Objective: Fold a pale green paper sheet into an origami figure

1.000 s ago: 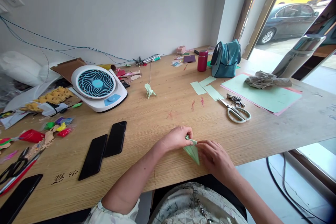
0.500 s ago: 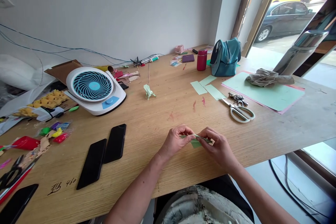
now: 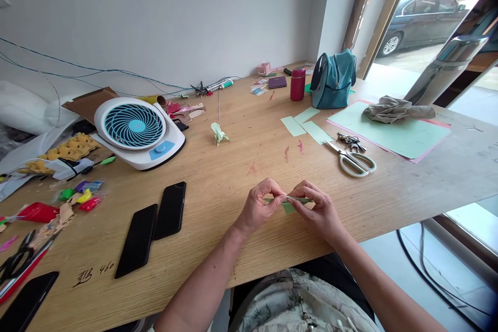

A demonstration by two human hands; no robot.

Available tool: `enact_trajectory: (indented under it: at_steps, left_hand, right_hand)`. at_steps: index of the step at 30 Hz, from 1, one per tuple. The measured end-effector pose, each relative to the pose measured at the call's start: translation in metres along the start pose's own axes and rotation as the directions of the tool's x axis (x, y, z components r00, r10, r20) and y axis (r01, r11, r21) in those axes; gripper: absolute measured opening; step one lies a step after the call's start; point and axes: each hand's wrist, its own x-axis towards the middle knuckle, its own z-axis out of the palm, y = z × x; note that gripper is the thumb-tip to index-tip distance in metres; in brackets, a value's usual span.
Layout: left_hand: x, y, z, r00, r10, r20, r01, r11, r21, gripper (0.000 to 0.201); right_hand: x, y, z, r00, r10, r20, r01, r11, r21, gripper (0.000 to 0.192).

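Observation:
A small piece of folded light green paper (image 3: 288,208) is held low over the front of the table, pinched from both sides. My left hand (image 3: 264,201) grips its left end between thumb and fingers. On the other end, my right hand (image 3: 317,203) closes with thumb below and fingers above. The fingertips of both hands nearly meet at the paper's middle and cover much of it. Beyond the hands lie several green paper strips (image 3: 319,133) and a pair of white-handled scissors (image 3: 356,162). A crumpled-looking folded green paper figure (image 3: 220,134) stands farther back.
Two black phones (image 3: 136,241) lie left of my arms, with a white fan (image 3: 140,132) behind them. Keys (image 3: 351,141) rest by the scissors. Green sheets (image 3: 404,137), a teal bag (image 3: 333,80) and a red flask (image 3: 298,84) stand at the back right. Clay packets (image 3: 80,193) litter the left.
My fingers have shifted slightly along the green paper, the right thumb and fingers drawing closer to the left. The whole view has tilted a little; the table's other things stay put.

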Motion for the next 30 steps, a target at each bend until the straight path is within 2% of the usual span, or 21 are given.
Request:
enact_trajectory:
  at_steps: [5, 13, 20, 27, 30]
  left_hand:
    - [-0.0012, -0.0025, -0.0007, 0.998, 0.056, -0.006, -0.056, 0.998, 0.003, 0.013]
    - [-0.0005, -0.0041, -0.0009, 0.996, 0.03, -0.086, -0.029, 1.0, 0.009, 0.013]
    - [-0.001, -0.0066, 0.001, 0.999, 0.027, -0.031, -0.024, 0.996, 0.088, 0.011]
    - [-0.0013, -0.0056, 0.0008, 0.994, 0.032, -0.104, -0.02, 0.993, 0.115, 0.014]
    - [-0.001, -0.006, 0.0012, 0.996, 0.036, -0.078, -0.027, 0.992, 0.12, 0.01]
  right_hand:
    - [0.0001, 0.003, -0.002, 1.0, -0.014, -0.02, 0.014, 1.0, 0.019, 0.015]
    - [0.0002, 0.0078, -0.0075, 0.994, -0.023, -0.107, 0.022, 1.0, -0.013, 0.01]
    - [0.0, 0.0053, -0.0045, 0.998, -0.025, -0.058, 0.023, 0.999, -0.027, 0.011]
    - [0.0006, 0.0064, -0.0053, 0.995, -0.039, -0.092, 0.037, 0.999, -0.019, 0.009]
    - [0.0001, 0.006, -0.0058, 0.997, -0.045, -0.069, 0.045, 0.999, -0.01, 0.012]
